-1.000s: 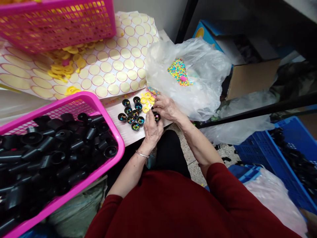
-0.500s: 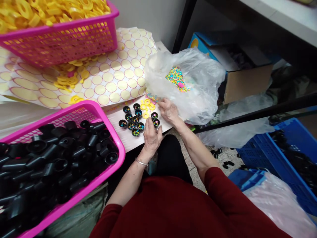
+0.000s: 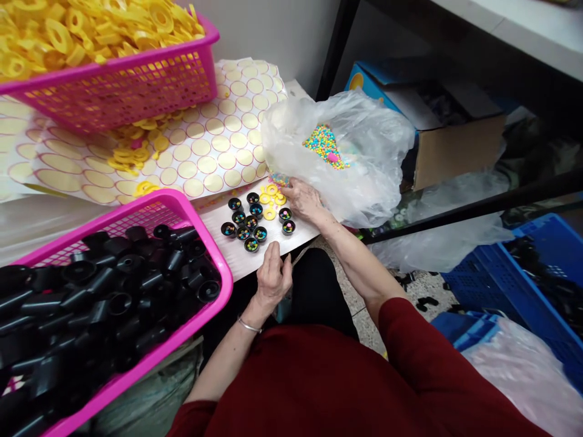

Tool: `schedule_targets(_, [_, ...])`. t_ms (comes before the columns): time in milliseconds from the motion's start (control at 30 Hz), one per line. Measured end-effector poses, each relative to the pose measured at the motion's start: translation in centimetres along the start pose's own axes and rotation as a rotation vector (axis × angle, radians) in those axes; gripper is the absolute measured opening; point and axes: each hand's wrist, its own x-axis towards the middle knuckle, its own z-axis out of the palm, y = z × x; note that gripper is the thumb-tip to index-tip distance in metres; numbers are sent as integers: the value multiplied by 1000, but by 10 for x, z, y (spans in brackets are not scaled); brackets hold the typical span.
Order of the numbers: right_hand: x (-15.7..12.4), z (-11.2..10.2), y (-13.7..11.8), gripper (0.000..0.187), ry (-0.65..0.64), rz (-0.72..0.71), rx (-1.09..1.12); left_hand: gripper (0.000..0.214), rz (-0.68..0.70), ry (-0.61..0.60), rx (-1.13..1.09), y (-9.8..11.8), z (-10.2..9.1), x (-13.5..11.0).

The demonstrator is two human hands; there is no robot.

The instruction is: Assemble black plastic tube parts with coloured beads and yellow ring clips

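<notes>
Our left hand [image 3: 272, 278] sits at the near edge of the bench [image 3: 237, 255], fingers loosely curled and holding nothing we can see, just below the cluster of small black cups [image 3: 248, 221], most w/ coloured beads inside. Our right hand [image 3: 304, 199] rests on the bench beside the two cups on the right of the cluster and the loose yellow rings [image 3: 269, 197], right against the clear plastic bag [image 3: 364, 152] w/ the pile of pastel beads [image 3: 324, 142]; its fingers are bent inward, and we cannot tell whether they pinch anything. Risks as we judge them: the cups stand close together near the bench edge, so a brush from either wrist could tip one and scatter beads onto the floor; the bag's slack mouth sits right by the right hand, so a tug there could spill the pile. The pink basket of black parts [image 3: 136, 285] overhangs at left, and a knock might shift it. Hard to make out: the right fingertips, exact bead count per cup, and what's in the blue crate [image 3: 523, 267]. The upper pink basket of yellow rings [image 3: 113, 60] is cut off at the top, and the sticker sheet [image 3: 204, 139] is partly covered.
</notes>
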Motion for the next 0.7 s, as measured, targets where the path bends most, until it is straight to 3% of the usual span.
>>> schedule_targets(233, [-2,11,2,25,57,29,85,30,148,52,192,-7,-21,-8])
schedule_targets(367, [-16,19,3,25,180,-34,145,25,-46,82,279,-11,-24,-10])
schedule_targets(467, [-30,19,4,22,190,4,117,33,-162,154,294,-13,-25,-9])
schedule_targets(700, [-67,11,1,24,152,52,93,42,-189,170,321,-20,-26,-6])
